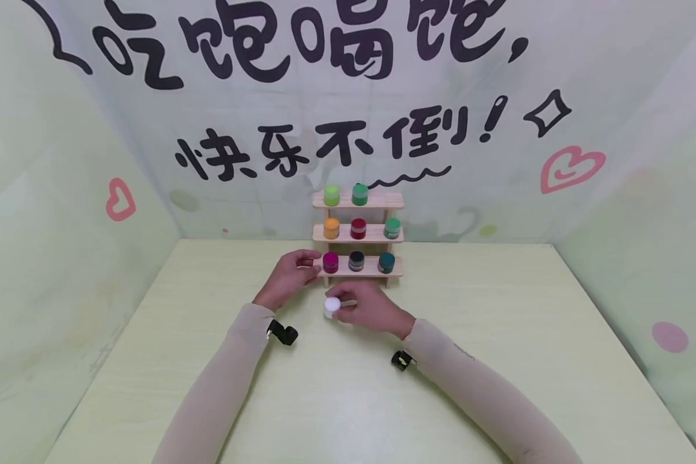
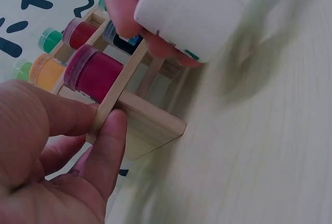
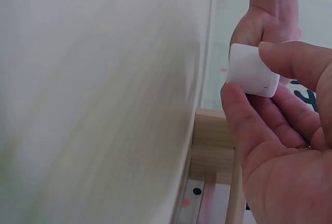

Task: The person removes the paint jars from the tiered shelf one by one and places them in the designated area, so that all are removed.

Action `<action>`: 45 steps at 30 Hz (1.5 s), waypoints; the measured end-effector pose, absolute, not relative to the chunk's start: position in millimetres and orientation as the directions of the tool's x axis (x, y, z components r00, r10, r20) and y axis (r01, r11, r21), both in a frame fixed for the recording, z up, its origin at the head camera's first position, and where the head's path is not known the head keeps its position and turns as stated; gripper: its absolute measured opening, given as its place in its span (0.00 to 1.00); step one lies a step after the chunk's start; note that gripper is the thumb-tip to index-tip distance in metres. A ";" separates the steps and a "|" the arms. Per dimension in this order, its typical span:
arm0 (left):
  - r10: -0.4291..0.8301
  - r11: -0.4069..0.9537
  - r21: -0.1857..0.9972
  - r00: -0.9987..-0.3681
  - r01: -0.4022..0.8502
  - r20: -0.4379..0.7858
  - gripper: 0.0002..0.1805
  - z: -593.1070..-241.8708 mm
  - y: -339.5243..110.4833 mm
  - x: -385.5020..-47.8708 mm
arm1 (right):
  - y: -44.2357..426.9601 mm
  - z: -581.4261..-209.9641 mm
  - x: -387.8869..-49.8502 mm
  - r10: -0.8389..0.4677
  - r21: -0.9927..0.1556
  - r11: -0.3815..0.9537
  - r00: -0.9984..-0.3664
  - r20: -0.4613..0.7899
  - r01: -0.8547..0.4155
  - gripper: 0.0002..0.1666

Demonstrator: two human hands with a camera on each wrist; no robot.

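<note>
My right hand (image 1: 374, 308) pinches a small white paint jar (image 1: 332, 307) between thumb and fingers, in front of the wooden tiered rack (image 1: 364, 233). The left wrist view shows this white jar (image 2: 189, 16) tilted and apart from the rack. With thumb and fingers my left hand (image 1: 290, 276) grips the left end of the lowest shelf (image 2: 120, 81). Beside those fingers on that shelf stands a magenta jar (image 1: 330, 262), then a black jar (image 1: 356, 261) and a dark teal jar (image 1: 386, 262).
On the middle shelf are orange (image 1: 331, 228), dark red (image 1: 357, 228) and green (image 1: 392, 227) jars. Light green (image 1: 332, 195) and green (image 1: 359, 194) ones stand on top. Behind the pale table (image 1: 487, 361) hangs a printed cloth (image 1: 475, 193).
</note>
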State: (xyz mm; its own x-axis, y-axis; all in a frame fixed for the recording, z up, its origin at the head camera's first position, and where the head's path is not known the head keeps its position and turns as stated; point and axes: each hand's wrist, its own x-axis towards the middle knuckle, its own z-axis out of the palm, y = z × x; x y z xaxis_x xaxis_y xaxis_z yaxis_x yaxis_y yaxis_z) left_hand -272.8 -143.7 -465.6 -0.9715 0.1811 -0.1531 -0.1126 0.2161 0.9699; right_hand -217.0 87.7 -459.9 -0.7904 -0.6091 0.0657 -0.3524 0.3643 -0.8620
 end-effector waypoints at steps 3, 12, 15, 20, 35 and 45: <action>0.185 0.215 0.970 -0.970 -0.117 -0.158 0.22 -466.1 -144.3 -273.4 | 83.8 -460.4 -218.1 -0.616 -0.844 0.402 -0.787 0.039 -0.356 0.20; 0.175 0.179 0.975 -0.971 -0.131 -0.162 0.22 -470.2 -145.9 -271.7 | 76.7 -464.8 -220.3 -0.634 -0.822 0.456 -0.773 -0.029 -0.342 0.18; 0.175 0.197 0.972 -0.971 -0.125 -0.161 0.22 -471.0 -146.5 -271.0 | 75.6 -463.2 -219.1 -0.621 -0.812 0.485 -0.781 -0.058 -0.325 0.19; 0.176 0.215 0.968 -0.970 -0.128 -0.168 0.23 -473.0 -147.9 -271.0 | 75.2 -463.5 -218.1 -0.606 -0.807 0.506 -0.792 -0.082 -0.304 0.19; 0.192 0.214 0.970 -0.968 -0.117 -0.159 0.22 -470.2 -147.1 -274.8 | 84.3 -452.4 -224.7 -0.577 -0.839 0.469 -0.815 -0.054 -0.276 0.25; 0.190 0.206 0.969 -0.966 -0.135 -0.175 0.23 -469.6 -145.3 -277.5 | 95.9 -437.6 -231.1 -0.533 -0.844 0.438 -0.845 0.033 -0.309 0.23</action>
